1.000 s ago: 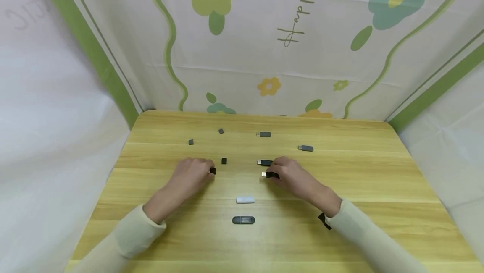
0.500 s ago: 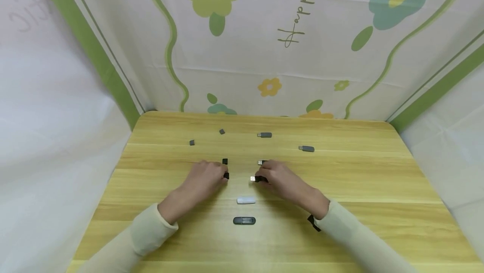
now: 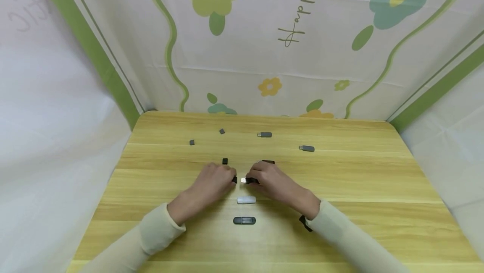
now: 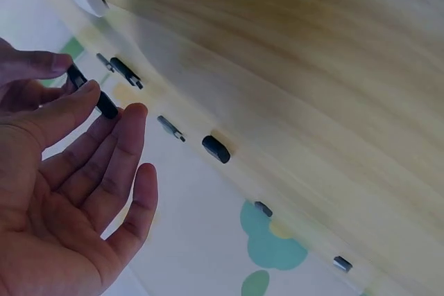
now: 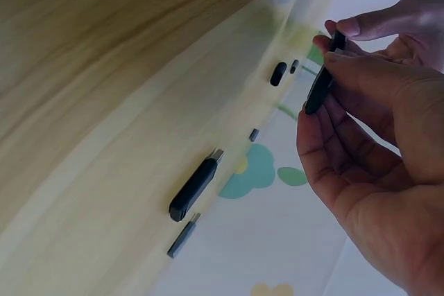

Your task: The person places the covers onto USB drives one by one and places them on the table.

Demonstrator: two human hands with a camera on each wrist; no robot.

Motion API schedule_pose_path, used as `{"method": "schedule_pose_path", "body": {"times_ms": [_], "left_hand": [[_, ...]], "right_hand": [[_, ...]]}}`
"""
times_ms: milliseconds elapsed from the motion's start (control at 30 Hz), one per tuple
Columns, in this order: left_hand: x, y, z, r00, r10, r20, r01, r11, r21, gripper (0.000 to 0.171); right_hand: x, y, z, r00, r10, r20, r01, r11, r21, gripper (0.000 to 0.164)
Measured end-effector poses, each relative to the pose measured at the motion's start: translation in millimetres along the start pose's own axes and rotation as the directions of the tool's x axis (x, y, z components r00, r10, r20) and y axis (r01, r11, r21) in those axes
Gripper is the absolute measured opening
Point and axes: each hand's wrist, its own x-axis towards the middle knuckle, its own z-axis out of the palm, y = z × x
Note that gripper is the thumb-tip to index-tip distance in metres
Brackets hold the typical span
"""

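The left hand (image 3: 212,180) pinches a small black cap (image 3: 235,179) between thumb and forefinger; the other fingers stay loose and nearly straight in the left wrist view. The right hand (image 3: 269,179) pinches a black USB stick (image 3: 249,180) by its body, thumb on one side and fingers on the other, with the metal plug left free.

The relation that matters is between these two pieces. In the head view the stick lies directly to the right of the cap, and its long axis runs left to right, along the line that joins the two grips. The silver plug points toward the left hand, straight at the cap. The gap between plug and cap is very small, but they look apart and not yet touching. I cannot tell if the open side of the cap faces the plug; it is too small to see. Both hands are about equally near to the meeting point, which is between them.

Just behind the right hand lies another black stick (image 3: 268,162), and a second loose cap (image 3: 224,161) is behind the left hand. On the near side of both grips lie a white stick (image 3: 246,200) and then a dark stick (image 3: 244,220), on the table (image 3: 359,189).
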Motion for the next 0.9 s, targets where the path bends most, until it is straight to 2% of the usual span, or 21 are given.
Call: {"method": "schedule_pose_path", "body": {"times_ms": [400,900], "left_hand": [[4.7,7.6,2.3,1.0,-0.022,0.019,0.023,0.999,-0.027,0.024],[7.4,9.8,4.5,1.0,-0.007,-0.023,0.006,1.0,-0.028,0.031]], "right_hand": [[3.5,-4.2,0.6,1.0,-0.009,0.021,0.01,0.999,-0.032,0.013],[3.8,-2.6,4.4,1.0,-0.018,0.016,0.019,0.998,-0.058,0.014]]}}
